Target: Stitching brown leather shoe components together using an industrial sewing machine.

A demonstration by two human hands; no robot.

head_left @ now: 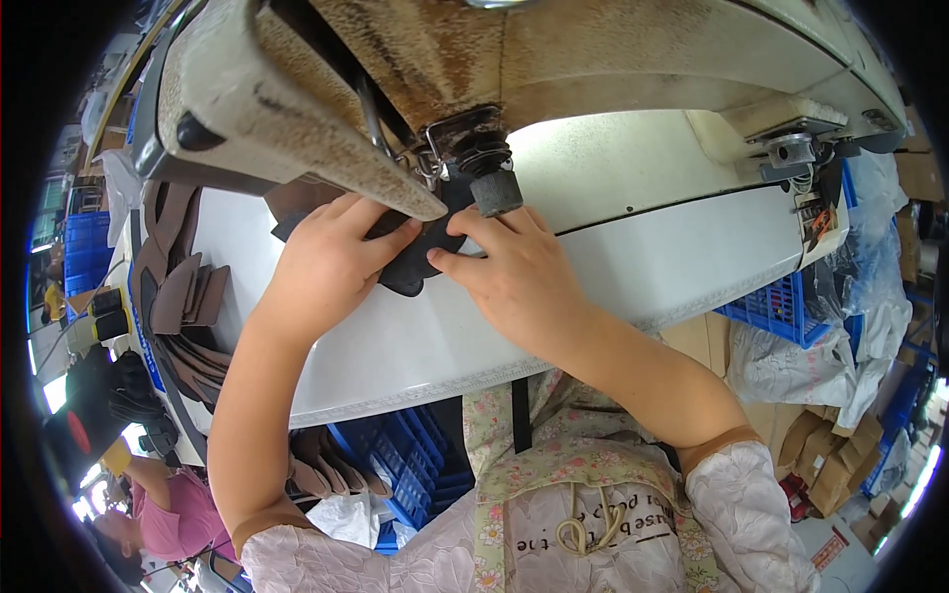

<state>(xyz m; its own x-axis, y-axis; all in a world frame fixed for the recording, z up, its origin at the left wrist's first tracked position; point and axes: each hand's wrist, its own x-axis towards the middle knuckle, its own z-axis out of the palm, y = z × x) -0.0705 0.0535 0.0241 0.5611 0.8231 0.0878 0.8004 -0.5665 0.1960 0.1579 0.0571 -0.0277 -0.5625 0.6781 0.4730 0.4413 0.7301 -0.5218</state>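
Observation:
A black, leather-like piece (407, 269) lies on the white sewing table under the head of a sewing machine (593, 59). My left hand (331, 259) is closed on its left side, thumb reaching toward the middle, with some fingertips hidden behind the machine's pale lever-like guard (326, 128). From the right, my right hand (522, 282) grips the same piece with bent fingers, thumb and index finger at its edge. The round dark knob (496, 193) stands just above my right fingers. A brown flap (297, 198) shows beyond my left hand. The needle itself is hidden.
Several brown cut pieces (188, 296) are heaped along the table's left side. Below the table's front edge stands a blue crate (395, 465) with more brown pieces next to it. Another blue crate (781, 308) and plastic bags (801, 361) are at the right. A co-worker in pink (183, 514) sits at lower left.

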